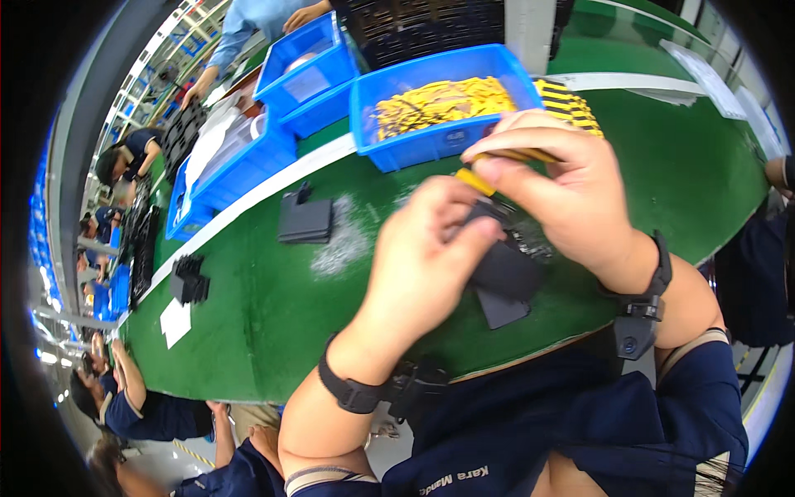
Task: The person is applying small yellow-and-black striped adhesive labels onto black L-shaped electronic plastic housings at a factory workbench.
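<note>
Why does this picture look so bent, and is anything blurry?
Head view: the fisheye lens bows the green tabletop and leaves black corners; the bare right hand and the small yellow piece near it look smeared, probably by motion; the open blue plastic bin beyond looks sharper.

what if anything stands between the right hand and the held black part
Only the yellow piece in the right hand, its end close to the black part in the left hand; no other obstacle shows, though blur hides whether they touch.
</note>
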`<action>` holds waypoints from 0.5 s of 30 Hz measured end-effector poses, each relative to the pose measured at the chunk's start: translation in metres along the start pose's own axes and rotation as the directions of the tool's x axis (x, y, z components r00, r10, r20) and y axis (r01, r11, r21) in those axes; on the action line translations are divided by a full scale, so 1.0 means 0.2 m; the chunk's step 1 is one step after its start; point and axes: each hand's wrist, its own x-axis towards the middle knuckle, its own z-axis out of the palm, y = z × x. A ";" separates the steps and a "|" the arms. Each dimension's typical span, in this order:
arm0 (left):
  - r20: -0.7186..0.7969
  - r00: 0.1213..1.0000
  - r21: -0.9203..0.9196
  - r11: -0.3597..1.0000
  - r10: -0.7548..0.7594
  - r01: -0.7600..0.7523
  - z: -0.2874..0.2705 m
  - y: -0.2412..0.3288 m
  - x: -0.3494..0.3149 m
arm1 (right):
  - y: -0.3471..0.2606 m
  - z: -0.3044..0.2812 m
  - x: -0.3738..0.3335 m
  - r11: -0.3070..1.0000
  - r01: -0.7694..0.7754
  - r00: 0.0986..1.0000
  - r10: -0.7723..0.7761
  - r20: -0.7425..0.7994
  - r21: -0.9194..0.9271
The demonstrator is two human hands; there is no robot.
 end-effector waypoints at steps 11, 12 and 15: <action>-0.023 1.000 -0.147 0.989 0.006 -0.009 -0.02 0.01 0.02 | 0.08 0.02 0.00 0.988 0.111 0.991 -0.117 -0.059 -0.104; -0.030 1.000 -0.156 0.988 0.008 -0.013 -0.02 0.02 0.02 | 0.07 0.01 0.00 0.988 0.109 0.992 -0.115 -0.045 -0.107; -0.036 0.999 -0.169 0.986 0.008 -0.014 -0.01 0.02 0.02 | 0.07 0.02 0.00 0.993 0.099 0.995 -0.100 -0.026 -0.061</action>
